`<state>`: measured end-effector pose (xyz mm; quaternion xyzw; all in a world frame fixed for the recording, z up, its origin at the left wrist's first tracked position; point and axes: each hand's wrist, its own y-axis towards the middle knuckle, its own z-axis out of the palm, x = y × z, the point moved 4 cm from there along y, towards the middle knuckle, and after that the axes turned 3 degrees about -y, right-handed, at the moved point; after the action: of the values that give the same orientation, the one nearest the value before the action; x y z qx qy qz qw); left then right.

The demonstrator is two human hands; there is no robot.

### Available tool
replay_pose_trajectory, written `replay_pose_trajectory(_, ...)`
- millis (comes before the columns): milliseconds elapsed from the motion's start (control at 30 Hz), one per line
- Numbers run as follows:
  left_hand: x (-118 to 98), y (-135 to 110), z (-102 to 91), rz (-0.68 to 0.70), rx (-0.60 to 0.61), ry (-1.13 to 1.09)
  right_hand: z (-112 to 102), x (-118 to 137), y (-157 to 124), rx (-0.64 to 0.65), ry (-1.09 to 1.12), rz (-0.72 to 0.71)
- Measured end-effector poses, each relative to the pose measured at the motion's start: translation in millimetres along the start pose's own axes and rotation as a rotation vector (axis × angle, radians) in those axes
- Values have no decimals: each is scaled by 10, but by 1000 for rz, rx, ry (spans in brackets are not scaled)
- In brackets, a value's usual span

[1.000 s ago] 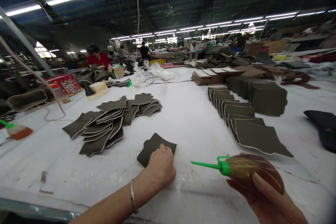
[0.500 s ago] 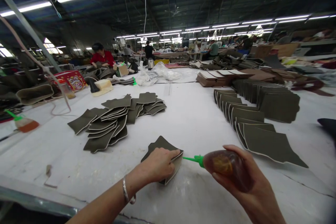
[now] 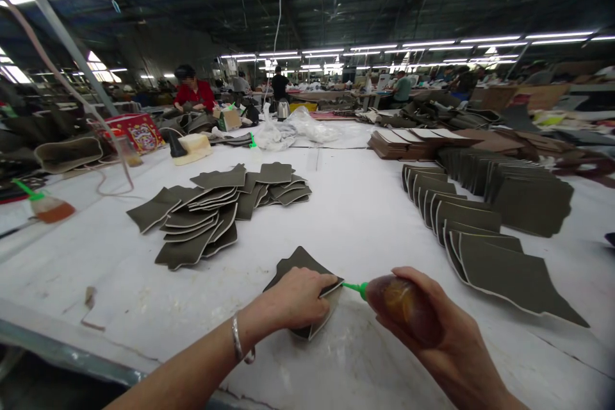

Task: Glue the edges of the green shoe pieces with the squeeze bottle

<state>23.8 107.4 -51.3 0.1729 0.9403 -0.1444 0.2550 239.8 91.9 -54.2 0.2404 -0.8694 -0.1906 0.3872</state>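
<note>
My left hand (image 3: 294, 300) is closed on a dark olive cut fabric piece (image 3: 298, 262) and lifts its upper layer off the white table (image 3: 355, 218). My right hand (image 3: 435, 327) grips an amber squeeze bottle (image 3: 401, 302) with a green nozzle. The nozzle tip points left, right at the lifted edge of the piece under my left fingers. A bracelet sits on my left wrist.
A fanned pile of olive pieces (image 3: 216, 211) lies to the left, and overlapping rows of larger pieces (image 3: 480, 224) to the right. Another glue bottle (image 3: 45, 206) lies at the far left. Brown stacks (image 3: 408, 141), plastic bags and seated workers (image 3: 192, 93) fill the back.
My right hand brought the bottle leftward until its nozzle met the piece. My left hand went from pressing the piece flat to lifting its top layer.
</note>
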Motion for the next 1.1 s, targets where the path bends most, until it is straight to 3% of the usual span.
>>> replay_pose_trajectory(133,37,1,7,3,6,4,9,27,-16,46,-5,-13)
replay_pose_trajectory(333,65,-12,16,15,25,14,-40,31,30,-7,-16,20)
replay_pose_trajectory(467,92,8,36,29,52,51,-32,-6,21,24,-7,21)
replay_pose_trajectory(700,106,12,43,29,78,68,-55,-48,20,-36,16,97)
replay_pose_trajectory(1100,130,-4,74,43,71,75,-17,-184,-31,-8,92,181)
